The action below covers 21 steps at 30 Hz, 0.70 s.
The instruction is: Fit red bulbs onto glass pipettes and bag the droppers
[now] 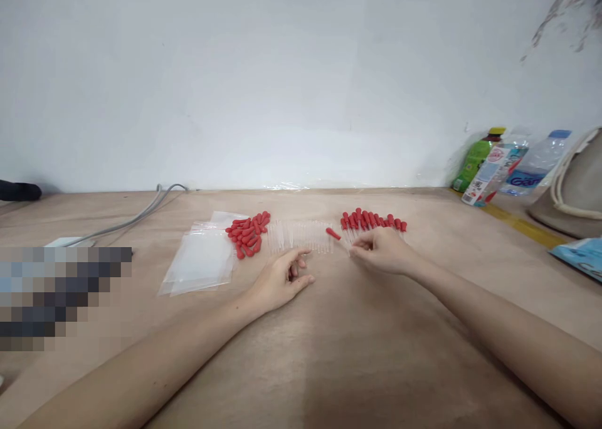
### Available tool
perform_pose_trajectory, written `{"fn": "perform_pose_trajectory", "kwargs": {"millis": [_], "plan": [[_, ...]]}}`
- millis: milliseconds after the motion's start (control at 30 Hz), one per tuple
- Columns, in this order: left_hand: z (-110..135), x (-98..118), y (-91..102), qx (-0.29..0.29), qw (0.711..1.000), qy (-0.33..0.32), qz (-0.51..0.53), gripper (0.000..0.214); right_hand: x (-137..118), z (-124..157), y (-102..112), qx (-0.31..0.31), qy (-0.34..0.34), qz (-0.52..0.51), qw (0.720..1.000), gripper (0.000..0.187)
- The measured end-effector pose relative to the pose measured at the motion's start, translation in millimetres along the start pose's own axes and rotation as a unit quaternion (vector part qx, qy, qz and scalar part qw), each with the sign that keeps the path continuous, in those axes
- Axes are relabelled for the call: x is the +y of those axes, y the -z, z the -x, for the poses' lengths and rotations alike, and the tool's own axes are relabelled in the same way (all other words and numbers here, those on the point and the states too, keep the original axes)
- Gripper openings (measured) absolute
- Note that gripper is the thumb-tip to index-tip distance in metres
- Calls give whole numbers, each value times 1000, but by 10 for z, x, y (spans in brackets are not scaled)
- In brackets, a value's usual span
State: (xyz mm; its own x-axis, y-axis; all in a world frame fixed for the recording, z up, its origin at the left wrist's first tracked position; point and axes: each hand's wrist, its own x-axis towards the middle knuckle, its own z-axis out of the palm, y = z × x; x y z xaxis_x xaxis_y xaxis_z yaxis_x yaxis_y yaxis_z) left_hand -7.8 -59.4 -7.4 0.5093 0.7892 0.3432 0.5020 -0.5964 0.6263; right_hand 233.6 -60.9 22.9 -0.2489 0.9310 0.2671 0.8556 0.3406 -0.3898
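Note:
My left hand [281, 280] rests on the table, fingers loosely curled, its tips touching the near edge of a row of clear glass dropper tubes [301, 236]. My right hand [382, 251] is pinched on a dropper tube with a red rubber bulb [333, 233] on its end, held just right of the row. Behind that hand lies a row of assembled droppers with red bulbs [374, 220]. A pile of loose red bulbs [248, 233] sits left of the tubes.
Clear plastic bags [200, 261] lie left of the pile. A grey cable [136, 217] runs along the back left. Bottles [493, 165], a beige bag [576, 194] and a blue packet [580, 256] stand at the right. A white wall closes the back.

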Motion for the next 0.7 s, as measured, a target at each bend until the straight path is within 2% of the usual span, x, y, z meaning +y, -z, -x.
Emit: {"fn": "perform_pose_trajectory", "kwargs": {"millis": [100,267,533,700], "plan": [[-5,6,0,-10,1000,4,-4,35,92,-161,-49,66,-102,25,992,27],[-10,9,-2,-26,1000,4,-1,26,100,-369,-131,112,-176,124,970,36],[-13,10,2,-32,999,7,-15,22,190,-430,-238,108,-174,175,963,36],[-13,26,9,-33,999,2,-22,21,103,-396,-302,110,-118,182,970,33]]}}
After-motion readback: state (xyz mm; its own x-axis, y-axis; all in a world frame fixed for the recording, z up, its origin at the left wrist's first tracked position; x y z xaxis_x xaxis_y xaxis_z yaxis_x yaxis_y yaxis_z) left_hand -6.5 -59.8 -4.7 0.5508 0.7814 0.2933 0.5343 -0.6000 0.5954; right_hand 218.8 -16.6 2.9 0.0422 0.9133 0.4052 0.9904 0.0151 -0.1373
